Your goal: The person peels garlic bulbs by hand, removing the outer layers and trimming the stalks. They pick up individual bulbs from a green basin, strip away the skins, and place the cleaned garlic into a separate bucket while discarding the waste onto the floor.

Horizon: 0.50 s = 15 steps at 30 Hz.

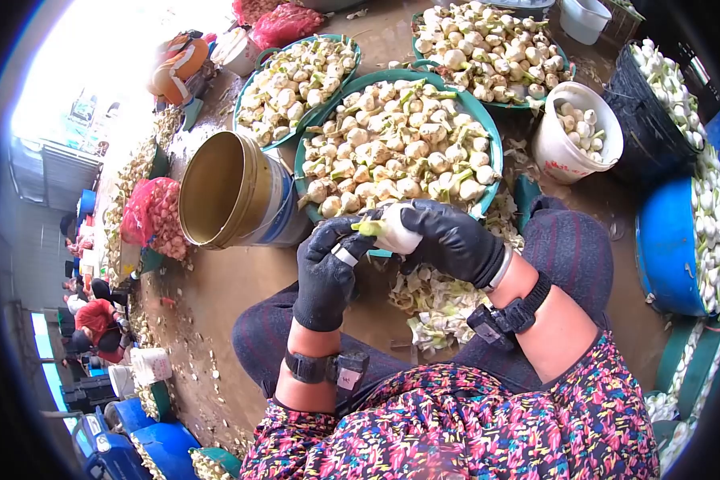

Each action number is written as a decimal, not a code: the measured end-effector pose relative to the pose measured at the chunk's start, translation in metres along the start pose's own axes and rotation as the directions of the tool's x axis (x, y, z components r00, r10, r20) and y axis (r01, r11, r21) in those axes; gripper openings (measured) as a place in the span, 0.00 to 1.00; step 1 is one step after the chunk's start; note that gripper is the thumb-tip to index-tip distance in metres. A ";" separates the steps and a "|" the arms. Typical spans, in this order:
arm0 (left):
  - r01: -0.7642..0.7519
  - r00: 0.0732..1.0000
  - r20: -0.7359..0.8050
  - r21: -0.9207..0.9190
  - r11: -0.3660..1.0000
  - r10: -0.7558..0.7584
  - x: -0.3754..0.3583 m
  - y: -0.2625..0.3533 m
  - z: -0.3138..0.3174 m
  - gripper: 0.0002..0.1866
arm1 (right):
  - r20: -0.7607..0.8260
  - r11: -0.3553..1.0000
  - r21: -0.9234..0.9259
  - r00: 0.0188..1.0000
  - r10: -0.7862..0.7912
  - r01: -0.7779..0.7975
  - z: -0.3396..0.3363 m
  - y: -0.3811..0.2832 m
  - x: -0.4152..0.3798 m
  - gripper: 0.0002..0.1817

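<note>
Past the lap (568,232), garlic bulb (401,233) is up between both gloved hands: right hand (458,242) wrapped on the round end, left hand (326,274) pinched narrow at the green stem (367,228). Long axis roughly sideways, stem toward left; right hand nearer the bulb's body. Peelings (442,310) below, full green tub (498,152) just beyond, white bucket (564,162) farther right.
</note>
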<state>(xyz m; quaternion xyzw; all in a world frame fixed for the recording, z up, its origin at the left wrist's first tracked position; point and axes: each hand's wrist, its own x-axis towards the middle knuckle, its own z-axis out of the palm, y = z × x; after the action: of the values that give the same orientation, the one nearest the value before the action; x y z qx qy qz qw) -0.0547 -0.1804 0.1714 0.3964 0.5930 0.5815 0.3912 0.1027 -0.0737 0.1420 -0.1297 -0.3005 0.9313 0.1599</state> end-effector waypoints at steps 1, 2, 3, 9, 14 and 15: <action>0.017 1.000 -0.008 -0.060 0.998 -0.018 -0.002 0.004 0.004 0.10 | -0.037 1.000 -0.028 0.999 -0.010 0.009 0.005 -0.002 -0.001 0.22; 0.034 0.999 -0.016 -0.121 0.992 -0.037 -0.003 0.007 0.006 0.09 | -0.073 0.998 -0.056 0.997 -0.020 0.016 0.007 -0.002 -0.002 0.19; 0.036 0.999 -0.015 -0.122 0.992 -0.039 -0.003 0.011 0.006 0.09 | -0.075 0.998 -0.055 0.997 -0.019 0.014 0.007 0.000 -0.002 0.19; -0.055 0.998 0.004 -0.096 0.994 0.055 0.001 0.017 0.005 0.11 | -0.023 0.987 0.100 0.992 -0.124 0.125 -0.004 0.005 0.002 0.25; -0.198 0.970 0.183 0.207 0.958 0.161 -0.001 0.022 0.004 0.19 | -0.077 0.993 0.052 0.992 -0.102 0.106 -0.006 0.006 0.004 0.21; -0.198 0.970 0.181 0.207 0.958 0.161 -0.001 0.020 0.002 0.19 | -0.064 0.995 0.038 0.994 -0.089 0.091 -0.004 0.005 0.003 0.21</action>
<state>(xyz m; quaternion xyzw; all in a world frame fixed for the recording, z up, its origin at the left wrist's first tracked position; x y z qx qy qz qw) -0.0521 -0.1806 0.1914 0.5362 0.5821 0.5101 0.3368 0.1006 -0.0743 0.1359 -0.1416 -0.2818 0.9246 0.2137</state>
